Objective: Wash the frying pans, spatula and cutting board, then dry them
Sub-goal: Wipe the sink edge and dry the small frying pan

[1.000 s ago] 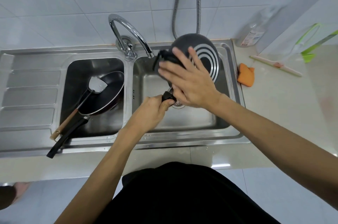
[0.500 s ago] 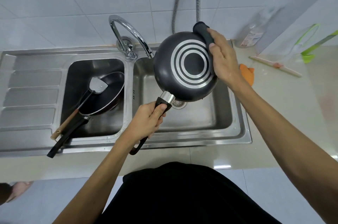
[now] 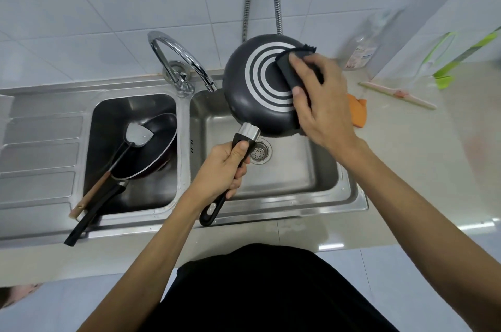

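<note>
**A:** Since the scouring pad (image 3: 288, 70) was sitting at the pan's far rim half a second ago, where is it working now?

**B:** It is rubbing across the ringed base of the small frying pan (image 3: 244, 87), which is tilting underside-up just right of the tap (image 3: 187, 60). I am judging that the outside is getting its scrub.

**A:** And the hands?

**B:** The right hand (image 3: 322, 106) is reaching in from right of the tap. Its fingers are lying close together over the pad and the thumb is pinching its near end. The left hand (image 3: 219, 169) is curling round the pan's handle, below the tap. The larger frying pan (image 3: 151, 152) and spatula (image 3: 137, 135) are waiting lower left of the tap.
</note>
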`<state>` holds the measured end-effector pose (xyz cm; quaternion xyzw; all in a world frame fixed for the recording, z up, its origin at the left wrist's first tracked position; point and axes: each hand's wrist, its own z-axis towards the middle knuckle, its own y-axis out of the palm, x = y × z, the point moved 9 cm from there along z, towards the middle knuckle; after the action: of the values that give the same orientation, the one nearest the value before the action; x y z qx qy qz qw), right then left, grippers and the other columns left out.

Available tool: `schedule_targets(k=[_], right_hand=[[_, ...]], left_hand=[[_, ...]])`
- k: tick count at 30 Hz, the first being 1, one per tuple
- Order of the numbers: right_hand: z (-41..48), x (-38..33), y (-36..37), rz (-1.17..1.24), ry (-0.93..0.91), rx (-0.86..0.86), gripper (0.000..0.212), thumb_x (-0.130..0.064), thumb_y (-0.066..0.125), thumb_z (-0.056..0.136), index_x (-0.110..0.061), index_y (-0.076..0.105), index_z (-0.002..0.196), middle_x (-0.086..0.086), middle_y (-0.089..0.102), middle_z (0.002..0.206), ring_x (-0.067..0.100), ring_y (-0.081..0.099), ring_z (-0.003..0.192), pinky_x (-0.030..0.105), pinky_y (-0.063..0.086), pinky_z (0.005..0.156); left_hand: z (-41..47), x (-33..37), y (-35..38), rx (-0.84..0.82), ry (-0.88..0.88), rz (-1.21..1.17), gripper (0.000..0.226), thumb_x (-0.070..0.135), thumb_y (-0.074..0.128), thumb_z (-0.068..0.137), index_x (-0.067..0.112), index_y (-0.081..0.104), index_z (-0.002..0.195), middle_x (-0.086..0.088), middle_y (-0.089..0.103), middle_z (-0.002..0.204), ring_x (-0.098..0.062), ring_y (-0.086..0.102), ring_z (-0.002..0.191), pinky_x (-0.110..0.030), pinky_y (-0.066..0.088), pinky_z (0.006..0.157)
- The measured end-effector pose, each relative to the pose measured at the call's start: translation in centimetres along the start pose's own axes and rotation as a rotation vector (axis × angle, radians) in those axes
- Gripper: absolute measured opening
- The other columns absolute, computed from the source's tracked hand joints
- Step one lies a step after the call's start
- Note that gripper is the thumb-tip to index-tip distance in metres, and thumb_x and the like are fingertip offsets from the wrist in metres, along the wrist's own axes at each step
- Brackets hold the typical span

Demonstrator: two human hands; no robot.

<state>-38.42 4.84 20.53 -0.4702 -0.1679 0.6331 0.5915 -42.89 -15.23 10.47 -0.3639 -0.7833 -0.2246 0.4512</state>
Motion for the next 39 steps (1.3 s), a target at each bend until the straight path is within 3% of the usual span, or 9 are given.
schedule_targets(k=[3, 5, 7, 11, 17, 28, 30, 33, 39], right_hand=[[1.7, 1.9, 0.6, -0.044, 0.031, -0.025, 0.053, -0.016, 0.045, 0.098, -0.009, 0.044, 0.150, 0.020, 0.042, 0.151, 0.036, 0.038, 0.140, 0.052, 0.032, 0.114], [2.6, 4.1, 1.5, 0.073, 0.087, -0.100, 0.053, -0.015, 0.039, 0.101, -0.008, 0.038, 0.154, 0.017, 0.030, 0.162, 0.036, 0.024, 0.151, 0.052, 0.022, 0.122], [2.9, 5.5, 1.7, 0.233, 0.166, -0.134, 0.053, -0.012, 0.035, 0.102, -0.007, 0.035, 0.155, 0.013, 0.029, 0.164, 0.030, 0.019, 0.154, 0.044, 0.015, 0.127], [1.9, 2.5, 0.6, 0.327, 0.061, -0.007, 0.048, -0.005, 0.038, 0.101, 0.005, 0.043, 0.148, 0.023, 0.034, 0.159, 0.037, 0.023, 0.152, 0.053, 0.019, 0.124], [-2.1, -3.9, 0.2, 0.046, -0.145, 0.268, 0.053, -0.026, 0.031, 0.100, 0.005, 0.063, 0.130, 0.017, 0.061, 0.138, 0.038, 0.050, 0.134, 0.057, 0.041, 0.108], [-2.3, -6.9, 0.8, -0.240, -0.450, 0.308, 0.042, -0.025, 0.047, 0.094, -0.005, 0.073, 0.121, 0.008, 0.070, 0.128, 0.035, 0.065, 0.119, 0.058, 0.039, 0.112], [-1.3, -5.0, -0.5, -0.172, -0.379, 0.330, 0.041, -0.022, 0.046, 0.096, -0.002, 0.072, 0.119, 0.012, 0.070, 0.126, 0.036, 0.064, 0.118, 0.060, 0.036, 0.113], [0.4, -0.3, -1.8, 0.159, -0.136, 0.273, 0.037, -0.012, 0.044, 0.098, 0.004, 0.069, 0.120, 0.017, 0.067, 0.128, 0.033, 0.060, 0.124, 0.057, 0.036, 0.114], [0.6, 5.6, 1.8, 0.649, 0.380, -0.046, 0.035, -0.007, 0.043, 0.103, -0.002, 0.063, 0.131, 0.013, 0.062, 0.138, 0.015, 0.052, 0.135, 0.032, 0.036, 0.116]], left_hand=[[-0.1, 0.1, 0.5, 0.011, -0.008, -0.012, 0.046, 0.049, 0.047, 0.099, 0.006, 0.051, 0.086, 0.002, 0.040, 0.053, -0.013, 0.031, 0.037, -0.022, 0.032, 0.033], [-0.3, 0.2, 0.5, 0.008, -0.021, -0.039, 0.044, 0.048, 0.046, 0.101, 0.006, 0.052, 0.086, 0.001, 0.039, 0.054, -0.013, 0.030, 0.038, -0.022, 0.031, 0.034], [-0.6, 0.3, 0.3, 0.003, -0.036, -0.071, 0.045, 0.048, 0.046, 0.101, 0.007, 0.052, 0.086, 0.001, 0.038, 0.055, -0.013, 0.029, 0.039, -0.022, 0.030, 0.035], [-0.9, 0.8, 0.4, -0.017, -0.063, -0.152, 0.046, 0.052, 0.047, 0.099, 0.008, 0.052, 0.086, 0.001, 0.038, 0.056, -0.012, 0.028, 0.040, -0.021, 0.027, 0.036], [-0.8, 1.4, 2.6, -0.085, -0.121, -0.287, 0.047, 0.054, 0.045, 0.100, 0.013, 0.050, 0.079, 0.001, 0.032, 0.057, -0.008, 0.025, 0.038, -0.018, 0.024, 0.036], [-1.3, 1.6, 4.4, -0.204, -0.315, -0.498, 0.050, 0.060, 0.039, 0.100, 0.016, 0.050, 0.078, 0.007, 0.028, 0.054, -0.001, 0.024, 0.033, -0.014, 0.019, 0.030], [-1.6, 1.5, 3.9, -0.221, -0.332, -0.529, 0.048, 0.059, 0.041, 0.099, 0.016, 0.048, 0.079, 0.008, 0.027, 0.055, -0.001, 0.023, 0.032, -0.014, 0.020, 0.029], [-2.2, 0.6, 3.0, -0.232, -0.367, -0.554, 0.047, 0.059, 0.043, 0.098, 0.016, 0.047, 0.079, 0.008, 0.025, 0.056, 0.000, 0.022, 0.033, -0.014, 0.018, 0.028], [-2.6, -0.3, 1.7, -0.250, -0.377, -0.456, 0.048, 0.059, 0.044, 0.097, 0.015, 0.048, 0.078, 0.006, 0.025, 0.056, -0.001, 0.022, 0.034, -0.013, 0.022, 0.028]])
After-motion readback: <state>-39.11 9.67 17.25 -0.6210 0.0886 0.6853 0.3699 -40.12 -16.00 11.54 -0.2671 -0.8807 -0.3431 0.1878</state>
